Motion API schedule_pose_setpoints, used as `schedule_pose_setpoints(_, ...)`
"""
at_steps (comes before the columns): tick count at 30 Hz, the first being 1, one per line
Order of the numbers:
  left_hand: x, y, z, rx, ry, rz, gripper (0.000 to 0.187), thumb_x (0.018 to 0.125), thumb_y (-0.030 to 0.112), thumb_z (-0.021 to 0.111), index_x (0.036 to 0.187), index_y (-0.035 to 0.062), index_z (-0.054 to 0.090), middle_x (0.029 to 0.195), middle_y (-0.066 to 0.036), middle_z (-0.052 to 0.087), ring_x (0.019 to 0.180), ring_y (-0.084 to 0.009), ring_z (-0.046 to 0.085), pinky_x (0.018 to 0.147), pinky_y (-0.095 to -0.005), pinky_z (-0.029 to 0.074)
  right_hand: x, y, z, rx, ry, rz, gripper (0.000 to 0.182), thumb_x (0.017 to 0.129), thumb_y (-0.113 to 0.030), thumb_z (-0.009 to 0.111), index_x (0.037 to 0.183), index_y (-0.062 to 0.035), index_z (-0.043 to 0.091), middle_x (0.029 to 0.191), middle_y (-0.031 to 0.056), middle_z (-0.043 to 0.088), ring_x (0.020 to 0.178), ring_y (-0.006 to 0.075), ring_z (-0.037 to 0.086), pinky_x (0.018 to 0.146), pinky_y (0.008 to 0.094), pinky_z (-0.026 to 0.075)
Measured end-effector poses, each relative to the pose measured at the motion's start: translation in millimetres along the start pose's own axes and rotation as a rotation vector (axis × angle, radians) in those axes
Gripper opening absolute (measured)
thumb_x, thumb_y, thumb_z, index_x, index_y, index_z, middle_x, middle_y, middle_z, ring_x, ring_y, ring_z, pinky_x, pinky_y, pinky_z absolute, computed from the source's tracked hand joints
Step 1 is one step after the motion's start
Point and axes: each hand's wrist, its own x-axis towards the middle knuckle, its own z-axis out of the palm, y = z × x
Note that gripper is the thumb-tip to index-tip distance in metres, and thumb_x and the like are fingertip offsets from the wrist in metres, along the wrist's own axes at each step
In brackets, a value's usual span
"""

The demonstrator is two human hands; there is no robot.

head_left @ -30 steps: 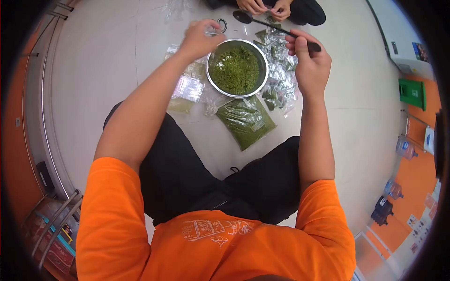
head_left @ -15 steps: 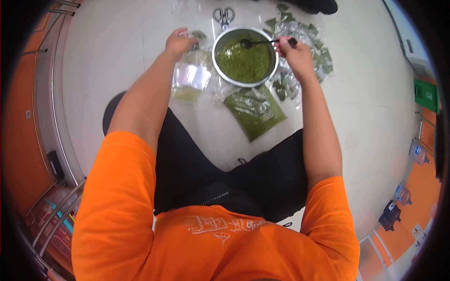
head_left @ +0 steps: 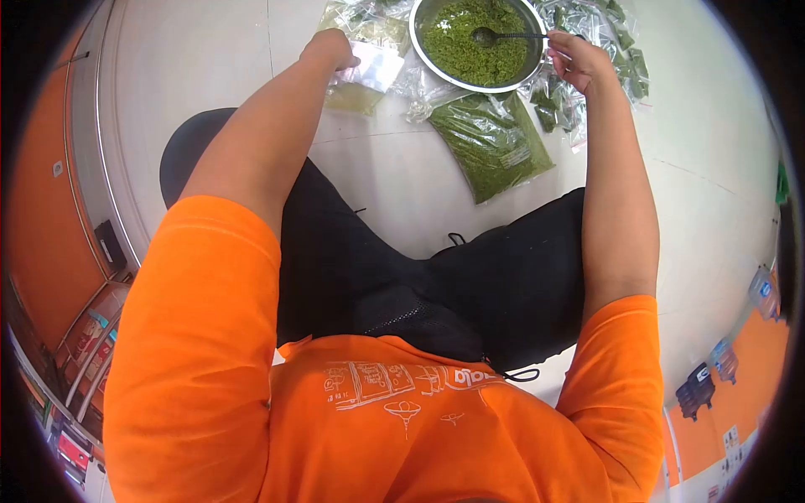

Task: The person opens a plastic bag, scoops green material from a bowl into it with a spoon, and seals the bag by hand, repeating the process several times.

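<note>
Right hand (head_left: 579, 59) grips the handle of a spoon (head_left: 503, 36), its scoop sunk in the green flakes inside the steel bowl (head_left: 478, 40); the bowl sits on the floor within easy reach of both arms. Left hand (head_left: 329, 49) rests closed on a clear empty pouch (head_left: 369, 69) atop a small stack just left of the bowl, likely pinning it. A large sealed bag (head_left: 493, 142) of the same flakes lies near the bowl's front edge; small filled packets (head_left: 599, 50) pile to the right. Surface: pale tiled floor (head_left: 402, 193); the person sits cross-legged; orange walls and water jugs (head_left: 767, 289) stand at the room's edge.
</note>
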Motion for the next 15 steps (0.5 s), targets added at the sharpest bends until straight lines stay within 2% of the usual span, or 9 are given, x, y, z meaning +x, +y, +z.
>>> schedule_pose_setpoints(1, 13, -7, 9, 0.009, -0.018, 0.007, 0.051, 0.083, 0.048, 0.063, 0.090, -0.0022, 0.073, 0.097, -0.022, 0.071, 0.086, -0.0356, 0.068, 0.077, -0.0411, 0.054, 6, 3, -3, 0.066, 0.013, 0.032, 0.018, 0.093, -0.016, 0.067, 0.107, -0.0047, 0.066, 0.097, 0.0039, 0.067, 0.080, 0.0111, 0.060, 0.064, 0.0212, 0.051)
schedule_pose_setpoints(2, 24, -12, 18, 0.019, -0.032, 0.014, 0.050, 0.084, 0.046, 0.060, 0.091, -0.0015, 0.074, 0.099, -0.022, 0.070, 0.088, -0.0372, 0.068, 0.079, -0.0410, 0.054, 10, 4, -8, 0.133, -0.014, 0.081, 0.023, 0.090, -0.014, 0.070, 0.110, -0.0045, 0.063, 0.099, 0.0082, 0.063, 0.082, 0.0144, 0.060, 0.065, 0.0224, 0.053)
schedule_pose_setpoints(5, 23, -10, 13, 0.158, -0.025, 0.127, 0.037, 0.085, 0.035, 0.057, 0.092, 0.0039, 0.075, 0.097, -0.019, 0.071, 0.087, -0.0369, 0.068, 0.079, -0.0416, 0.054, 9, 10, -10, 0.315, 0.158, 0.191, 0.031, 0.086, -0.014, 0.073, 0.111, -0.0027, 0.060, 0.105, 0.0121, 0.060, 0.082, 0.0189, 0.060, 0.062, 0.0237, 0.053)
schedule_pose_setpoints(6, 31, -14, 20, 0.172, -0.022, 0.149, 0.032, 0.083, 0.031, 0.059, 0.090, 0.0054, 0.076, 0.096, -0.018, 0.072, 0.087, -0.0354, 0.069, 0.079, -0.0410, 0.054, 16, 12, -16, 0.320, 0.165, 0.211, 0.037, 0.085, -0.013, 0.074, 0.115, -0.0023, 0.055, 0.110, 0.0147, 0.057, 0.086, 0.0232, 0.060, 0.068, 0.0325, 0.056)
schedule_pose_setpoints(9, 34, -19, 14, 0.194, -0.048, 0.249, 0.022, 0.079, 0.024, 0.063, 0.085, 0.0090, 0.077, 0.094, -0.017, 0.073, 0.086, -0.0323, 0.070, 0.078, -0.0398, 0.054, 14, 7, -10, 0.313, 0.422, 0.314, 0.042, 0.084, -0.012, 0.073, 0.119, -0.0002, 0.051, 0.114, 0.0168, 0.056, 0.089, 0.0274, 0.059, 0.074, 0.0435, 0.056)
schedule_pose_setpoints(11, 0, -13, -15, 0.180, -0.110, 0.363, 0.021, 0.077, 0.022, 0.064, 0.085, 0.0102, 0.078, 0.092, -0.016, 0.073, 0.086, -0.0321, 0.069, 0.078, -0.0397, 0.054, -1, 2, -5, 0.477, 0.410, 0.145, 0.065, 0.080, -0.013, 0.072, 0.133, 0.0018, 0.038, 0.125, 0.0203, 0.048, 0.109, 0.0318, 0.053, 0.081, 0.0486, 0.054)
schedule_pose_setpoints(12, -21, -4, -33, 0.129, -0.086, 0.231, 0.022, 0.077, 0.023, 0.065, 0.087, 0.0106, 0.079, 0.093, -0.013, 0.073, 0.086, -0.0319, 0.069, 0.078, -0.0397, 0.053, 21, 11, -11, 0.445, 0.471, 0.072, 0.071, 0.079, -0.013, 0.072, 0.137, 0.0019, 0.034, 0.128, 0.0214, 0.045, 0.114, 0.0322, 0.051, 0.082, 0.0484, 0.054)
schedule_pose_setpoints(15, -42, -2, -55, 0.142, -0.093, 0.119, 0.019, 0.076, 0.021, 0.065, 0.070, 0.0048, 0.073, 0.073, -0.014, 0.070, 0.068, -0.0245, 0.068, 0.066, -0.0349, 0.053, -2, -17, 15, 0.330, 0.770, 0.017, 0.085, 0.074, -0.012, 0.071, 0.144, 0.0019, 0.025, 0.136, 0.0263, 0.035, 0.127, 0.0322, 0.043, 0.093, 0.0436, 0.051)
